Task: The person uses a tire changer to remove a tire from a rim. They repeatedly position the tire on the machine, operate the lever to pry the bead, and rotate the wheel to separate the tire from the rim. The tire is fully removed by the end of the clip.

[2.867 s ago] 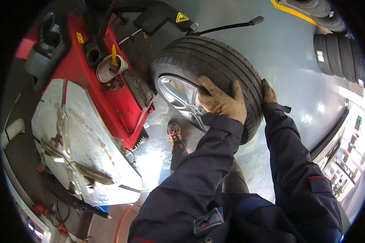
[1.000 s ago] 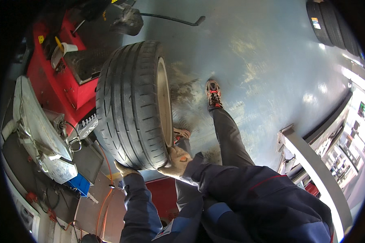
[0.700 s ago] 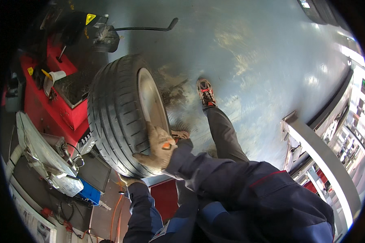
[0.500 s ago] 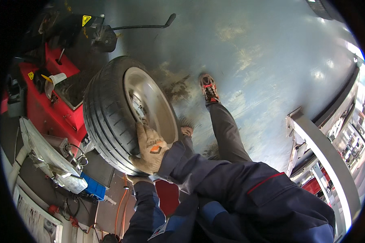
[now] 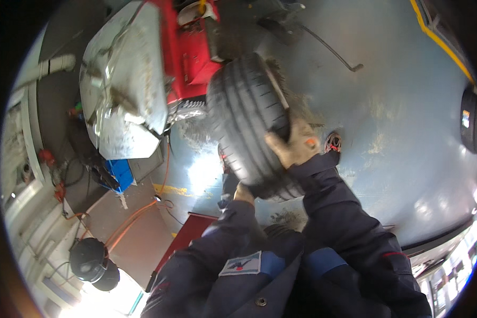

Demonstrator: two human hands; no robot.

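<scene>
A car wheel with a black grooved tyre (image 5: 249, 127) stands on edge in front of me, tilted, its tread facing me. My gloved right hand (image 5: 297, 146) grips its right edge, thumb on the tread and the other fingers over the far side. At the tyre's lower left side, my gloved left hand (image 5: 244, 193) holds on; its fingers are mostly hidden. Only a thin strip of the pale rim (image 5: 277, 85) shows. Just left of the tyre is a red machine (image 5: 196, 58).
The machine's large silver plate (image 5: 127, 85) lies to the left, above a blue box (image 5: 121, 175). Orange hoses (image 5: 135, 220) run along the floor near a red panel (image 5: 185, 238). A bent black lever (image 5: 331, 47) sticks out beyond the wheel. More tyres (image 5: 471, 119) stand at the far right.
The wheel has turned so its tread faces me and its open rim face is nearly hidden. My right hand has shifted from the rim to the tyre's edge. My view has swung left.
</scene>
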